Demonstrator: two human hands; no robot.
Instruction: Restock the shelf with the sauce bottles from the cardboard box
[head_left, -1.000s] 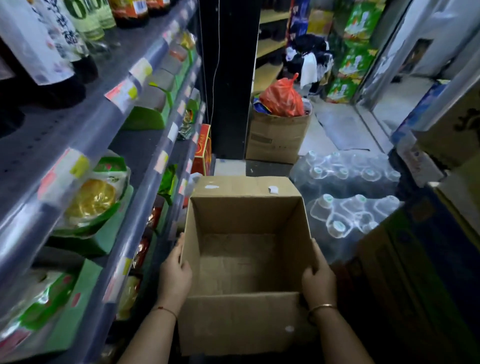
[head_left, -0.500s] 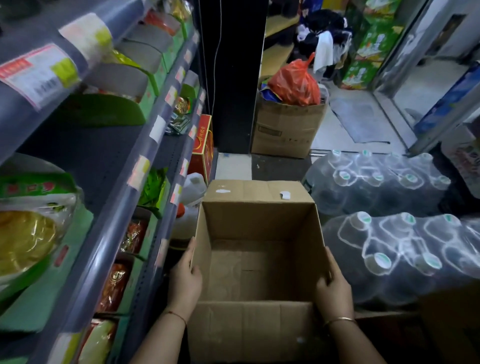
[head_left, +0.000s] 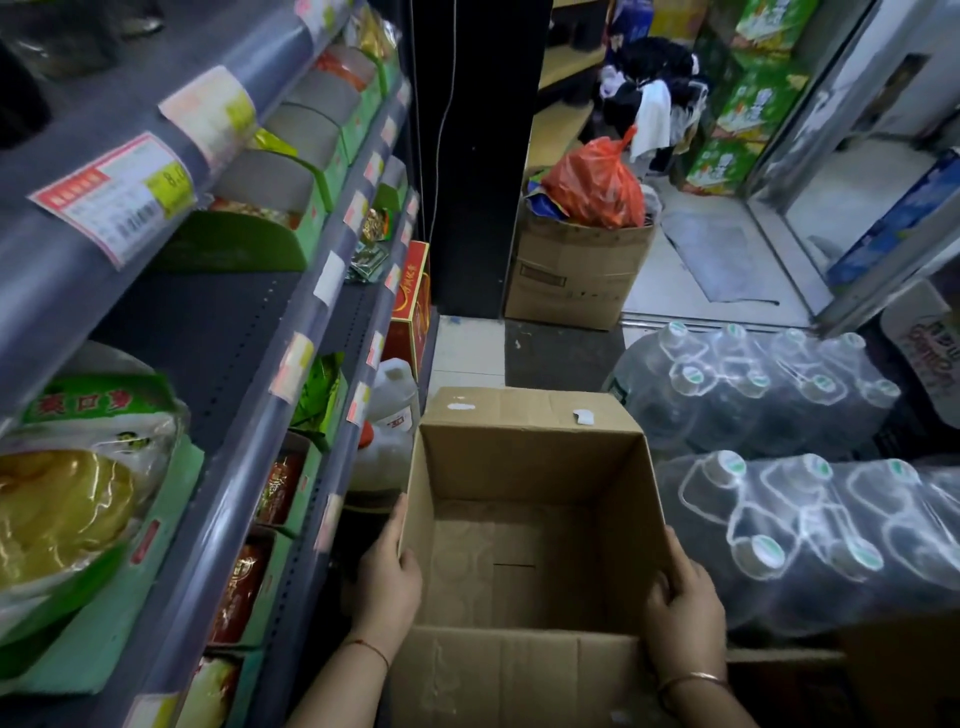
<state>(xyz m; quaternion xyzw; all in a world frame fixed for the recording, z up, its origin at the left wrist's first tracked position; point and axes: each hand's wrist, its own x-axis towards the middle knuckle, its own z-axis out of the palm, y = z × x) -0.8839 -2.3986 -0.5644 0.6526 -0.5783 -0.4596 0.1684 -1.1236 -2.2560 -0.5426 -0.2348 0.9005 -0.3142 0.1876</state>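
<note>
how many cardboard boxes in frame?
2. An open, empty cardboard box held at its sides by the left hand and right hand; a second box farther back, with an orange bag inside. Others may be hidden.

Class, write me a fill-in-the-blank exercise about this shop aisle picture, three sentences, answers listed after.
1. The cardboard box held by both hands contains ____ bottles.
2. The left hand and right hand grip the box by its two ____.
3. The bag in the far box is coloured ____.

Answers: no; sides; red
</note>
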